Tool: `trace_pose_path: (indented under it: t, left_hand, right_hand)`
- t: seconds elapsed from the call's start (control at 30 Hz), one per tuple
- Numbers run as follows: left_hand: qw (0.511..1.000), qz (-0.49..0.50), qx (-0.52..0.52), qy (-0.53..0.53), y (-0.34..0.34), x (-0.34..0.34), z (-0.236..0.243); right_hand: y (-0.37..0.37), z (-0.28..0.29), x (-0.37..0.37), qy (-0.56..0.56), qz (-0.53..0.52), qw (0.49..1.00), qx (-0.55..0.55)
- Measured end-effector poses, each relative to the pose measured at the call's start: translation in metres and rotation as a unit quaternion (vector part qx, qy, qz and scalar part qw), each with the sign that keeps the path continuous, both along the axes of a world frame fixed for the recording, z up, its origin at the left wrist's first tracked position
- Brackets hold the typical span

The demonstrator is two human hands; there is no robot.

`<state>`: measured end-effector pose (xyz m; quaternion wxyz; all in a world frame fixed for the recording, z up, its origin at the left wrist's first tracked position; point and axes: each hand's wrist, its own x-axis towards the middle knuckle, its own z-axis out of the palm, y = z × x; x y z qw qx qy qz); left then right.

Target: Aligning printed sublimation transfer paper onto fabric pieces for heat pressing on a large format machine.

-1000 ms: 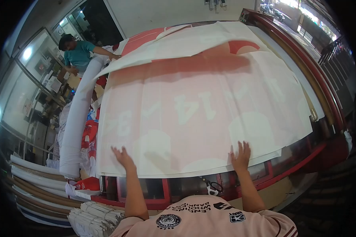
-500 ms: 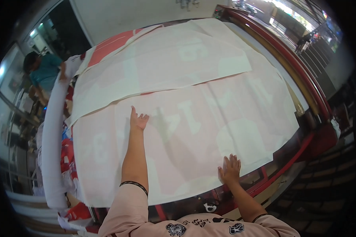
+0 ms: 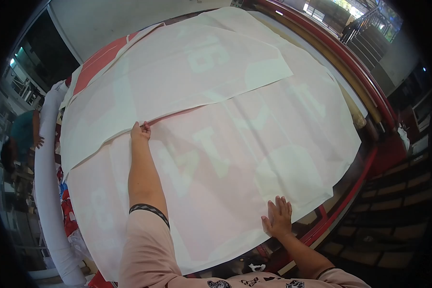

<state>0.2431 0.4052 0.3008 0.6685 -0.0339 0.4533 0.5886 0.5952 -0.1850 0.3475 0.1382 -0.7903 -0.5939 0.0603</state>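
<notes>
Two large whitish sheets, apparently paper, overlap on the wide machine bed, with pale shapes showing faintly through. My left hand (image 3: 141, 131) reaches forward and pinches the near edge of the upper sheet (image 3: 177, 72), which is slightly raised there, showing a thin red strip beneath. The lower sheet (image 3: 235, 192) extends toward me from under that edge and has long creases. My right hand (image 3: 279, 217) lies flat on the lower sheet near its front right edge, fingers spread and holding nothing.
A long white fabric roll (image 3: 50, 187) runs along the left side, with a person (image 3: 26, 132) in teal beyond it, one hand against it. Red and white cloth (image 3: 68, 216) is bunched beside the roll. The machine's red rail (image 3: 340, 57) borders the right.
My left hand has moved forward and left from above the lower sheet and closed on the upper sheet's edge. My right hand stays on the lower sheet. The view has shifted.
</notes>
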Motion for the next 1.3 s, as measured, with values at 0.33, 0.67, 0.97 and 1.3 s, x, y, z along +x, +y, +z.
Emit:
trace_pose_path:
  t: [0.33,0.67,0.97,1.3]
  left_hand:
    - [0.933,0.048,0.28,0.223,-0.197,-0.04,0.178]
    - [0.951,0.023,0.272,0.145,-0.514,-0.04,0.206]
    - [0.625,-0.31,0.484,0.528,-0.681,0.02,0.274]
    - [0.286,-0.377,0.313,0.824,-0.726,-0.071,0.235]
  right_hand:
    - [-0.019,0.004,0.001,-0.005,0.001,0.999,0.036]
    - [-0.028,0.107,-0.095,0.332,0.231,0.883,-0.239]
    - [0.072,0.229,-0.094,0.727,0.004,0.589,0.353]
    - [0.202,0.421,0.014,0.653,0.058,0.653,0.38]
